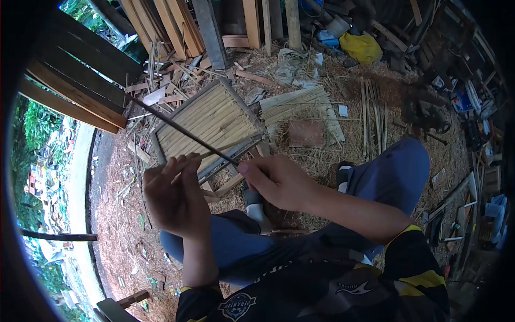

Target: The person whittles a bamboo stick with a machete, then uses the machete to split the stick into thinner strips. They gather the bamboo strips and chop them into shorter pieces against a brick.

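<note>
My right hand (276, 180) is closed in a pinch on the near end of a long, thin dark rod (177, 126), which slants away to the upper left. My left hand (179, 193) is beside the rod, fingers bent and thumb against them, pinching a thin pale strip (220, 150) that looks like bamboo. The strip meets the rod close to my right hand. Beyond both hands lies a wood-framed panel of pale slats (206, 118), tilted on the ground. My bent legs (389, 174) are below my arms.
A reddish flat block (306, 133) sits on the shaving-covered ground, near a woven mat piece (295, 104) and several long thin sticks (374, 115). Planks (177, 27) lean at the back. A yellow bag (360, 48) lies at the back right, among piled clutter.
</note>
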`<state>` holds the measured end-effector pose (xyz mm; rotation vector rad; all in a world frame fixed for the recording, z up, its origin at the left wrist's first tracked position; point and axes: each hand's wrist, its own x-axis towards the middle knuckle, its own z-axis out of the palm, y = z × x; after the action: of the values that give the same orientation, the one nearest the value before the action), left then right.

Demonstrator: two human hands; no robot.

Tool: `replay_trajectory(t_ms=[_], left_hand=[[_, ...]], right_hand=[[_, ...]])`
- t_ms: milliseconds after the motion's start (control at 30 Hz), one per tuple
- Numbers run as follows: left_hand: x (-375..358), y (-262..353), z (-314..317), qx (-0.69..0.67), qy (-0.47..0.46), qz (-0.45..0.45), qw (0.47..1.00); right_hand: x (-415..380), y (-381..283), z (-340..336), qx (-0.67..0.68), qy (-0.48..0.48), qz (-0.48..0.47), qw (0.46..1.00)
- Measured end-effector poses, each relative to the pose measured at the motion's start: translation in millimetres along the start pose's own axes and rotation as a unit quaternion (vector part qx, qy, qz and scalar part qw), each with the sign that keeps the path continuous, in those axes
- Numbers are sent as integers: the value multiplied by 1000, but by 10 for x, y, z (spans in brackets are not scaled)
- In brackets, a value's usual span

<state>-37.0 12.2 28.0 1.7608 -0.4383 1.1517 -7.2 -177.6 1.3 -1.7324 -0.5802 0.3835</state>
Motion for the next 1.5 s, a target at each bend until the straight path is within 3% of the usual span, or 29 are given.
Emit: replay_trajectory(t_ms=[233, 333, 433, 633, 733, 833, 933, 1133, 1233, 1333, 1433, 1500], left_hand=[[-119, 67, -25, 27, 10, -23, 999], [-133, 62, -53, 37, -4, -17, 999], [-135, 95, -43, 42, -14, -16, 999], [-114, 133, -12, 62, -23, -24, 998], [-89, 137, 4, 43, 1, -26, 999], [-123, 119, 22, 20, -5, -21, 1000], [-145, 180, 24, 28, -16, -32, 999], [-147, 139, -10, 31, -21, -31, 999], [-133, 132, 3, 37, -10, -24, 999], [-149, 102, 25, 44, -4, -16, 999], [-144, 126, 11, 38, -13, -17, 999], [-88, 93, 21, 52, -20, -4, 998]], right_hand=[[-16, -9, -17, -33, -24, 1, 999], [-59, -32, -23, -47, 6, -70, 996], [31, 183, -37, -76, -12, 65, 995], [-78, -8, -80, -18, -10, -23, 1000], [-5, 117, -86, -7, -21, 14, 1000], [-94, 14, -109, -67, -4, -46, 997], [-35, 258, -71, 2, -20, 47, 999], [-117, 166, -92, -23, -6, -23, 999], [-32, 223, -106, -18, -15, 65, 998], [-147, 71, -98, -63, -3, -57, 996], [-8, 325, -102, 13, -3, 74, 997], [-66, 231, -77, -39, 3, 14, 999]])
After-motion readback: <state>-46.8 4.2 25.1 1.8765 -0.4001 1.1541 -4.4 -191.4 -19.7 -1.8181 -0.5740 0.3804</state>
